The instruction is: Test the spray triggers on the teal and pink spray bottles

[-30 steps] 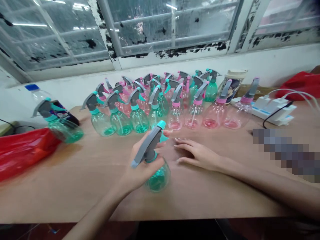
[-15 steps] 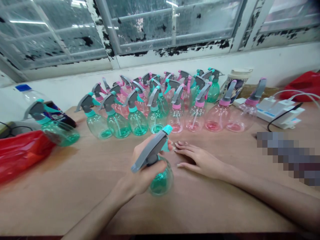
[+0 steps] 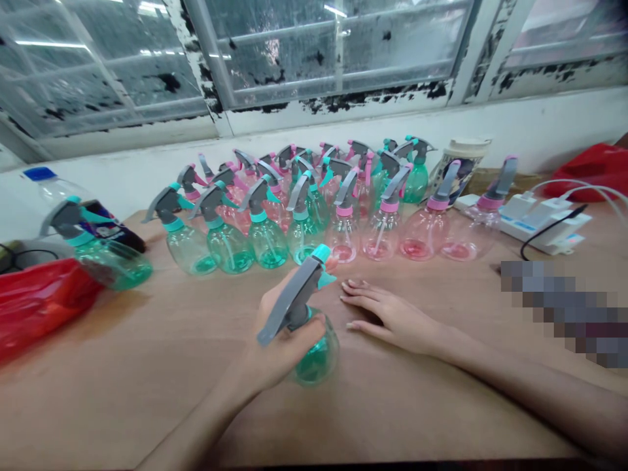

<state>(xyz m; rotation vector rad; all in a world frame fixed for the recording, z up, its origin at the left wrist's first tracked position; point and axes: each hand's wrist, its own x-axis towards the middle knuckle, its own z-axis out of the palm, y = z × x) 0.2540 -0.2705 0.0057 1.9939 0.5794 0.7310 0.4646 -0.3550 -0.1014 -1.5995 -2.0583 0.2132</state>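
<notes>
My left hand (image 3: 277,327) is wrapped round the neck of a green spray bottle (image 3: 318,356) in the middle of the table. This bottle has a grey head with a turquoise nozzle and trigger; part of its body is hidden by my thumb. To its right, my right hand (image 3: 387,314) lies flat on the table with fingers stretched out, apart from the bottle and holding nothing. Behind both hands stands a front row of spray bottles, green ones (image 3: 269,245) on the left and pink ones (image 3: 422,235) on the right.
More spray bottles crowd behind, near the wall. A single green spray bottle (image 3: 115,265) stands left beside a red plastic bag (image 3: 44,301) and a dark-labelled bottle (image 3: 118,226). At right are a white power strip (image 3: 544,226) with cables, a cup (image 3: 458,167) and another red bag (image 3: 591,171).
My left hand has shifted its fingers slightly at the bottle's neck, and the spray head has turned a little. My right hand has stayed flat. The view has moved slightly.
</notes>
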